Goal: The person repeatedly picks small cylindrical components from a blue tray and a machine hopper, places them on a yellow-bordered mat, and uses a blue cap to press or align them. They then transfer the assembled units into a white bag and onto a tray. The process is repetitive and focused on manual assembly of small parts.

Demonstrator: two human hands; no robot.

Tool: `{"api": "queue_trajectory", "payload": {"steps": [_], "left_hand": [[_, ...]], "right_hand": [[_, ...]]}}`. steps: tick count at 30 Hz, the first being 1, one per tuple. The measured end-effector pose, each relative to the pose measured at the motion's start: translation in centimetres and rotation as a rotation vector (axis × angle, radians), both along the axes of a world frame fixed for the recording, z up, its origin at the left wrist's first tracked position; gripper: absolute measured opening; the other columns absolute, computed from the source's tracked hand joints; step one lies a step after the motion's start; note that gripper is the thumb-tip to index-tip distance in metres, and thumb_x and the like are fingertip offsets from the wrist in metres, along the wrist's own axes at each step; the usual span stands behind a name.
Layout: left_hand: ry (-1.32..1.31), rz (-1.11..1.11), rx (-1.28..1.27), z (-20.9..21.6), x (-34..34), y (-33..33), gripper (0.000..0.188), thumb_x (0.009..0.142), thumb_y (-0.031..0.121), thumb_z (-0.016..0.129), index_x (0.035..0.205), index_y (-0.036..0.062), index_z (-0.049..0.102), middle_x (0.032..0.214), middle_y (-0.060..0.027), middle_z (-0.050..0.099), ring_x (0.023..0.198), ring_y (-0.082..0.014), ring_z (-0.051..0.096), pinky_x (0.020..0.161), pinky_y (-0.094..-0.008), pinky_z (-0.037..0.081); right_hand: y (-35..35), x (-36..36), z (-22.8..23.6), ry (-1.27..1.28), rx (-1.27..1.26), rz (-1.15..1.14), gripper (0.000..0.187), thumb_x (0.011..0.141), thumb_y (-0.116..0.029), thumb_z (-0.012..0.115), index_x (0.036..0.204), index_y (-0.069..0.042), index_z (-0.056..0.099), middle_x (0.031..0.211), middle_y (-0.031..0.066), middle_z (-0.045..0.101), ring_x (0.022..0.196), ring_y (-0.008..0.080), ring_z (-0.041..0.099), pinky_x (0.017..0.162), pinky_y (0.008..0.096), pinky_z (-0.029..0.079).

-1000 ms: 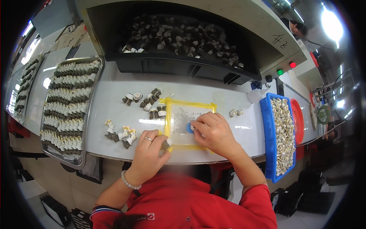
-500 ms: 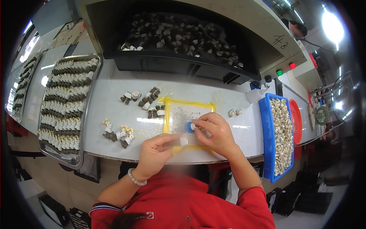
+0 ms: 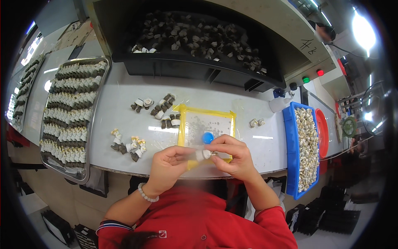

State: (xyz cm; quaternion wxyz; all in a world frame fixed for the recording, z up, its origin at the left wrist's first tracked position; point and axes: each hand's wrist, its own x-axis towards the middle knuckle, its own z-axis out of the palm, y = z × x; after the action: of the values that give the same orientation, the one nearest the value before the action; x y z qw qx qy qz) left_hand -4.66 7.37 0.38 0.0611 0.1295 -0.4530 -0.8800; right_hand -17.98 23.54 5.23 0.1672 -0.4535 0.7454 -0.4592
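My left hand [image 3: 168, 167] pinches a small white figurine part [image 3: 203, 155], blurred where it meets the fingertips. On the other side of it, my right hand [image 3: 235, 158] closes thumb and fingers on a little white-and-tan figurine piece [image 3: 213, 153]. The two pieces meet between my hands, over the front edge of a yellow-taped rectangle [image 3: 182, 128] on the table. A round blue cap [image 3: 207, 138] lies just beyond my right fingertips. To the left are dark-legged white figurine parts [image 3: 170, 121] and several joined figurines [image 3: 134, 145].
A metal tray [image 3: 99, 101] with rows of figurines stands at left. Behind the work spot, a black bin [image 3: 166, 68] holds many dark-and-white parts. At right are two loose pieces [image 3: 257, 122], a white bottle [image 3: 278, 103], a blue tray [image 3: 291, 153] of small parts and a red basin [image 3: 322, 133].
My right hand has moved from the blue cap toward my left hand, bringing its small piece against the white part. My left hand has barely moved.
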Motion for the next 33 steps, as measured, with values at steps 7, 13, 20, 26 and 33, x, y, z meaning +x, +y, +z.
{"api": "queue_trajectory", "payload": {"steps": [7, 13, 20, 26, 33], "left_hand": [[-0.012, 0.002, -0.030, -0.2, 0.0, 0.0, 0.019, 0.084, -0.011, 0.062, 0.103, -0.0117, 0.059, 0.102, -0.0218, 0.065, 0.095, -0.0298, 0.067, 0.087, -0.0392, 0.058], [0.024, -0.022, -0.025, -0.7, 0.1, 0.0, 0.023, 0.084, -0.010, 0.063, 0.107, -0.0087, 0.061, 0.104, -0.0146, 0.066, 0.095, -0.0180, 0.065, 0.086, -0.0287, 0.055], [0.122, 0.043, -0.676, 1.4, 1.6, 0.1, 0.025, 0.076, -0.006, 0.069, 0.100, -0.0031, 0.063, 0.093, -0.0140, 0.066, 0.083, -0.0221, 0.066, 0.075, -0.0301, 0.054], [0.342, 0.286, -1.746, 0.5, 5.2, -2.8, 0.036, 0.066, 0.004, 0.071, 0.101, 0.0009, 0.064, 0.096, -0.0113, 0.058, 0.087, -0.0297, 0.055, 0.071, -0.0408, 0.043], [0.099, 0.492, -1.904, 0.9, 5.5, -4.7, 0.031, 0.067, 0.003, 0.070, 0.098, -0.0003, 0.066, 0.101, -0.0149, 0.056, 0.090, -0.0325, 0.053, 0.076, -0.0427, 0.043]], "right_hand": [[0.3, 0.6, 0.0, -0.033, 0.065, 0.041, 0.026, 0.078, 0.003, 0.066, 0.103, 0.001, 0.070, 0.093, 0.0104, 0.064, 0.082, 0.0188, 0.061, 0.070, 0.0271, 0.047], [0.8, 1.0, -1.3, -0.142, -0.050, 0.031, 0.025, 0.082, -0.001, 0.065, 0.107, 0.001, 0.068, 0.098, 0.0103, 0.064, 0.086, 0.0202, 0.061, 0.076, 0.0289, 0.048], [3.4, -2.1, -0.2, 0.201, 0.122, -0.100, 0.025, 0.079, 0.001, 0.065, 0.103, -0.001, 0.068, 0.100, 0.0116, 0.065, 0.089, 0.0251, 0.062, 0.079, 0.0336, 0.049], [6.2, -7.9, -0.3, 0.800, 0.247, -0.384, 0.026, 0.071, 0.002, 0.062, 0.096, -0.005, 0.068, 0.096, 0.0076, 0.067, 0.093, 0.0295, 0.058, 0.080, 0.0380, 0.046], [5.3, -7.6, -1.1, 0.807, 0.228, -0.325, 0.016, 0.070, 0.000, 0.064, 0.084, -0.006, 0.067, 0.084, 0.0062, 0.065, 0.084, 0.0258, 0.059, 0.074, 0.0383, 0.045]]}}
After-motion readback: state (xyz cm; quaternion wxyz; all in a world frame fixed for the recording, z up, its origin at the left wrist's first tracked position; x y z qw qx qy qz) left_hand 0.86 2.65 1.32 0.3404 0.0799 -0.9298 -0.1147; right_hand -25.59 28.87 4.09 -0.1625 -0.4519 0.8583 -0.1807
